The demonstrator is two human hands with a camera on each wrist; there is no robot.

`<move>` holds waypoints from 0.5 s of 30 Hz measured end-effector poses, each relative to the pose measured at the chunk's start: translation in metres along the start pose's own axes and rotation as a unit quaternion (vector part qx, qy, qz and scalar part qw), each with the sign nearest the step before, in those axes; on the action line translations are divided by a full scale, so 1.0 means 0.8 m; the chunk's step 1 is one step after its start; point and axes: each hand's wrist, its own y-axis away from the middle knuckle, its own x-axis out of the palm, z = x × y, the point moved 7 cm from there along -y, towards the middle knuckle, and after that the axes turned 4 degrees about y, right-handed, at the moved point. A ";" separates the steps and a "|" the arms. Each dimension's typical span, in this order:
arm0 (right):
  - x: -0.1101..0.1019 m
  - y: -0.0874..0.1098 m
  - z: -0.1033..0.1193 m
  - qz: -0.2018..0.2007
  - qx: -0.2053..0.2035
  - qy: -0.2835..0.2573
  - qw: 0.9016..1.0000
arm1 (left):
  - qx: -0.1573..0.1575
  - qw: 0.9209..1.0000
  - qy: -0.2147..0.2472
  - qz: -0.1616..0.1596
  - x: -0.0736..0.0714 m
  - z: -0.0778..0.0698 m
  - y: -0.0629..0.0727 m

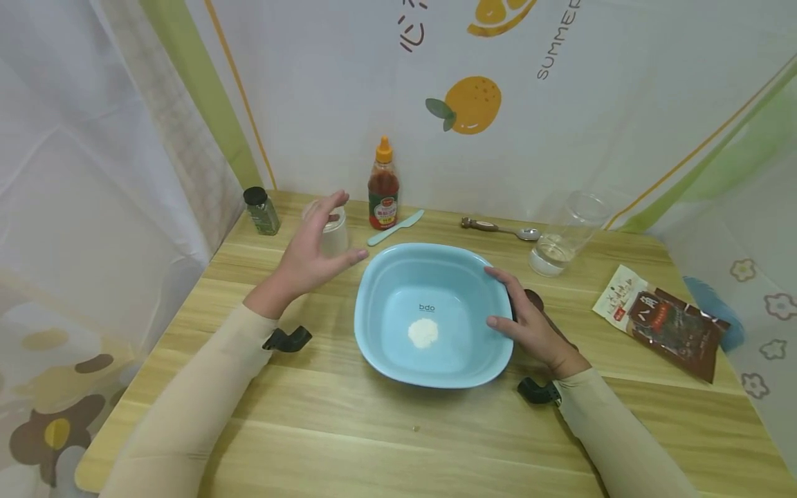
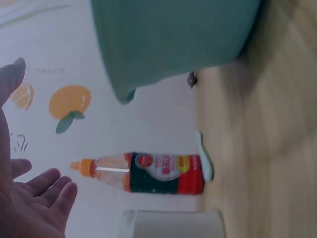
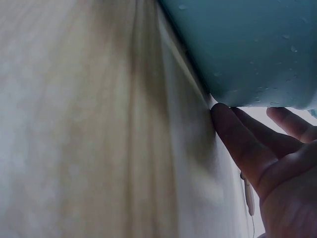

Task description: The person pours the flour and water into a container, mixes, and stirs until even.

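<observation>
A light-blue basin (image 1: pixel 398 360) stands on the table with a small heap of white powder (image 1: pixel 423 333) on its bottom. At its right side, my right hand (image 1: pixel 529 325) holds the rim, thumb over the edge. In the right wrist view, the fingers (image 3: pixel 242 139) of that hand touch the outer wall, which carries water drops. My left hand (image 1: pixel 314 249) is raised left of the basin, thumb and fingers spread, holding nothing. Just behind it stands a whitish cylindrical container (image 1: pixel 335 235), partly hidden by the hand. The left wrist view shows that container (image 2: pixel 173 225) below the sauce bottle.
Along the back are a green-flake spice jar (image 1: pixel 261 211), a red sauce bottle (image 1: pixel 383 190), a pale-green knife (image 1: pixel 396 227), a spoon (image 1: pixel 498 228) and a tilted-looking clear glass (image 1: pixel 566 235) with liquid. A brown star anise packet (image 1: pixel 663 321) lies right. A dark handle (image 1: pixel 534 299) shows behind my right hand.
</observation>
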 end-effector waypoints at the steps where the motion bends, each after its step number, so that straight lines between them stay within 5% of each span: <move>1: 0.000 0.000 -0.001 -0.001 0.001 0.000 1.000 | -0.007 1.000 0.014 0.016 0.006 0.000 0.003; 7: 0.000 0.000 -0.001 -0.003 0.000 0.002 1.000 | -0.058 0.989 0.084 0.105 0.042 0.010 0.024; 15: 0.000 0.000 -0.002 -0.001 -0.001 -0.001 1.000 | -0.078 0.977 0.114 0.161 0.064 0.020 0.050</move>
